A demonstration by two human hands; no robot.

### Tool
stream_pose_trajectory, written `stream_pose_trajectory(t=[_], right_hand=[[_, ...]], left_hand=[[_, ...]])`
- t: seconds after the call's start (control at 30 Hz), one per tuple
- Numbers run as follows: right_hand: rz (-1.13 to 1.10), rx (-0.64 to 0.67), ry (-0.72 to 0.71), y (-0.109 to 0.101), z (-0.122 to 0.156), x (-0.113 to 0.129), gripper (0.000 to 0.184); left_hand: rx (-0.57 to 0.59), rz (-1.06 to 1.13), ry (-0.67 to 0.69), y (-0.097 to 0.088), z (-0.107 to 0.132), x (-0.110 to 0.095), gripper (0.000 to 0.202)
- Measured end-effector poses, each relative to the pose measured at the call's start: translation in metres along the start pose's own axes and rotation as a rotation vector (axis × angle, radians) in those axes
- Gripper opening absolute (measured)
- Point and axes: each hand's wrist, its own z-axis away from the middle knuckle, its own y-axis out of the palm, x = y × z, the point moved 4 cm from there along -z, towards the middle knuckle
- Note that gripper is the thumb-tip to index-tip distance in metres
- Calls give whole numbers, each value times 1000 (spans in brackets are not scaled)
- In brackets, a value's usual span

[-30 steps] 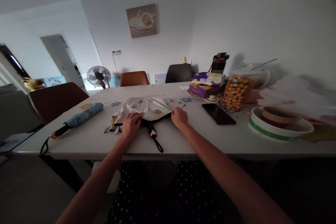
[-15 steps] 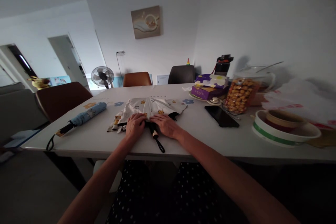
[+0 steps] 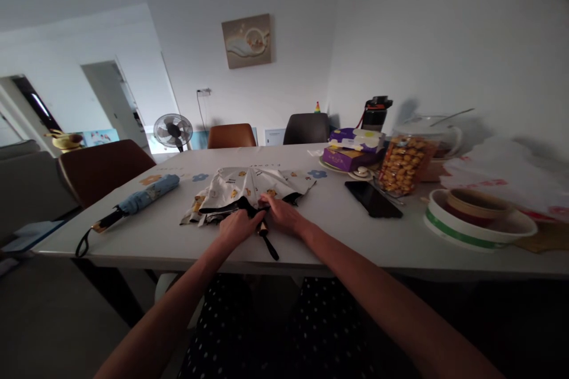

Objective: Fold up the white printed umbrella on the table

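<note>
A white umbrella [image 3: 249, 182] with small yellow cartoon prints and a black underside lies loosely folded on the table in front of me. Its black handle points toward me and ends in a dark wrist strap [image 3: 270, 247]. My left hand [image 3: 239, 226] is closed around the upper handle from the left, its thumb lying across it. From the other side my right hand [image 3: 284, 217] grips the umbrella where canopy and handle meet, with some fingertips hidden. Off to the left rests a second umbrella [image 3: 149, 194], blue and rolled up, with a black handle and strap.
On the white table [image 3: 320, 249] to the right lie a black phone [image 3: 373, 198], a snack jar [image 3: 406, 163], purple tissue packs [image 3: 349, 157], a green-striped bowl [image 3: 475, 237] and a plastic bag [image 3: 511, 172]. A dark bottle [image 3: 376, 112] stands behind. Chairs line the far side.
My left hand has come off the canopy edge and moved down toward me onto the handle. My right hand has shifted slightly, its fingers now curled in at the canopy's base.
</note>
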Motion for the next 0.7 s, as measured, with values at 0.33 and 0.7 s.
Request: stream_pose_trajectory(t=[0.33, 0.7], right_hand=[[-36, 47, 71, 5, -4, -7, 54], [-1, -34, 116, 0, -5, -8, 66]], left_hand=[[-26, 425, -111, 6, -36, 13, 25], [194, 1238, -255, 7, -54, 4, 10]])
